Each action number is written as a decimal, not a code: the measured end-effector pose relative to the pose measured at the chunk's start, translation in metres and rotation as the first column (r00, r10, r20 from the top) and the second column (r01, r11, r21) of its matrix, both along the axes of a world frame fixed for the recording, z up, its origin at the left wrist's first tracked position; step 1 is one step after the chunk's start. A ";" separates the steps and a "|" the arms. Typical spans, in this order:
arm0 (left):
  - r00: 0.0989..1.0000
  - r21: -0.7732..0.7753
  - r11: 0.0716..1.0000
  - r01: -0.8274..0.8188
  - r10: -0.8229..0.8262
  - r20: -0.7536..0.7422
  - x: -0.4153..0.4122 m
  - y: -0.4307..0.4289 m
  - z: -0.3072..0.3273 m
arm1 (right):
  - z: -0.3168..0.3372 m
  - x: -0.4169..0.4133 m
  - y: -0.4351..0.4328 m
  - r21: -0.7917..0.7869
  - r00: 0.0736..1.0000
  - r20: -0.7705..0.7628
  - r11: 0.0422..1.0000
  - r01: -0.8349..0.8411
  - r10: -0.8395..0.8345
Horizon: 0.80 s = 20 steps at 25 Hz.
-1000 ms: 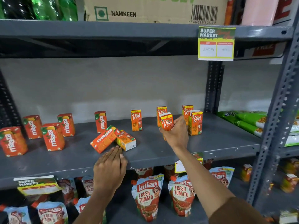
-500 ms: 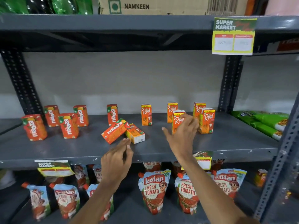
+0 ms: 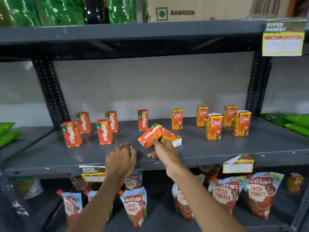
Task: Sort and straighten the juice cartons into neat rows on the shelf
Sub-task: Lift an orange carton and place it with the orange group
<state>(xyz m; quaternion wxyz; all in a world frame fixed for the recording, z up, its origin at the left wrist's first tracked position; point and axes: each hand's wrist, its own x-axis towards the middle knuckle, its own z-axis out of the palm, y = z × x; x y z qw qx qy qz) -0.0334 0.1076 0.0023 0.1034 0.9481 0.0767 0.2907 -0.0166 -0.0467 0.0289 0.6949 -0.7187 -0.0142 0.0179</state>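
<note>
On the grey middle shelf (image 3: pixel 217 151), several red Maaza cartons (image 3: pixel 104 133) stand upright at the left and several orange Real cartons (image 3: pixel 214 126) stand at the right. Two cartons lie flat in the middle: a Maaza carton (image 3: pixel 149 135) and a Real carton (image 3: pixel 173 138) beside it. My right hand (image 3: pixel 164 151) touches the near end of the fallen Maaza carton with its fingertips, thumb spread. My left hand (image 3: pixel 121 159) rests on the shelf's front part, fingers curled, holding nothing.
Green packets (image 3: pixel 291 123) lie at the shelf's right end and more green packets (image 3: pixel 6 133) on the left bay. Tomato pouches (image 3: pixel 135 205) stand on the shelf below. A Namkeen box (image 3: pixel 209 9) sits on the shelf above. Price tags (image 3: pixel 283 38) hang from the shelf edges.
My right hand let go of the upright Real carton at the right and moved left and down to the fallen Maaza carton. My left hand curled its fingers on the shelf. The camera panned left.
</note>
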 end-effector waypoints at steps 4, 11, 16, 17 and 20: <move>0.998 0.042 0.998 0.043 -0.041 -0.050 0.002 0.009 -0.004 | 0.012 0.019 0.031 0.100 0.992 -0.096 0.991 0.090 -0.081; 0.989 0.106 0.985 0.134 -0.126 -0.080 0.003 0.019 -0.011 | 0.010 0.008 0.042 0.017 0.972 -0.004 0.972 0.235 -0.235; 0.986 0.082 0.986 0.146 -0.138 -0.097 0.001 0.020 -0.011 | 0.048 -0.031 0.041 -0.023 0.947 0.294 0.990 0.142 -0.129; 0.985 0.082 0.986 0.147 -0.139 -0.104 0.000 0.020 -0.011 | 0.059 -0.041 0.040 -0.036 0.925 0.364 0.990 0.133 -0.111; 0.987 0.081 0.988 0.134 -0.126 -0.096 -0.002 0.019 -0.011 | 0.089 -0.076 0.034 -0.028 0.846 0.528 0.995 0.100 -0.070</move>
